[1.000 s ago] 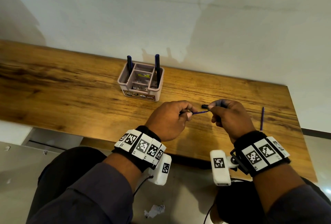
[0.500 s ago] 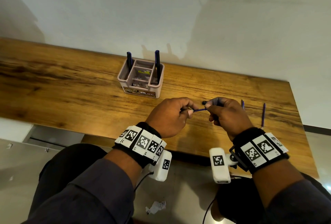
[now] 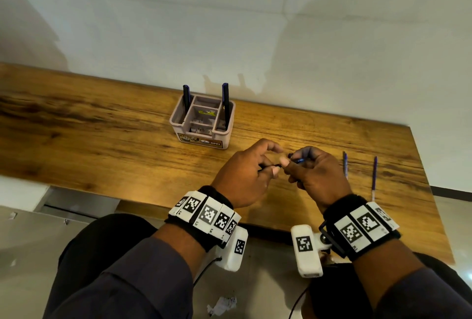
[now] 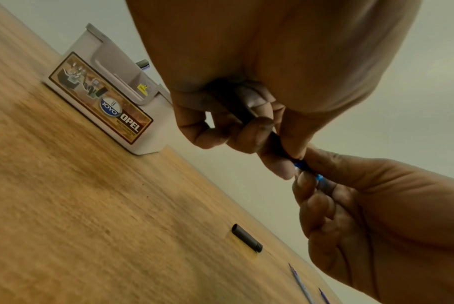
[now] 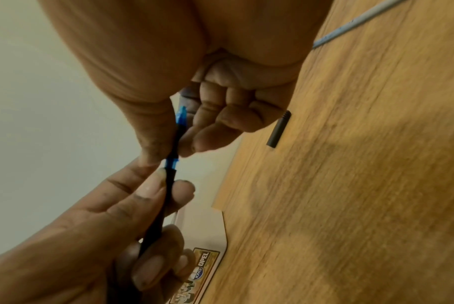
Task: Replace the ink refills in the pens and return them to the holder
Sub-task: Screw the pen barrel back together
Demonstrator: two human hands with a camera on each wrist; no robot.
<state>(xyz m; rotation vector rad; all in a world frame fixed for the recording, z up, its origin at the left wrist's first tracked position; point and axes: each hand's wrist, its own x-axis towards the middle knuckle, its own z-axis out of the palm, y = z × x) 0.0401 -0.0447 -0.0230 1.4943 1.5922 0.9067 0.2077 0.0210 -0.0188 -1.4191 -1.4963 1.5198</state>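
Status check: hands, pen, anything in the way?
Left hand and right hand both pinching the pen mid-assembly. Black cap and two refills lie loose. Holder unobstructed.

Black pen [image 5: 166,197] with blue joint, beige holder [image 3: 201,135], brown wood-grain table [image 3: 102,140]

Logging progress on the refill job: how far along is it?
Looks done: two pens stand in the holder. In hand: left hand and right hand join one pen's halves. Left: a black pen piece and two refills lie on the table.
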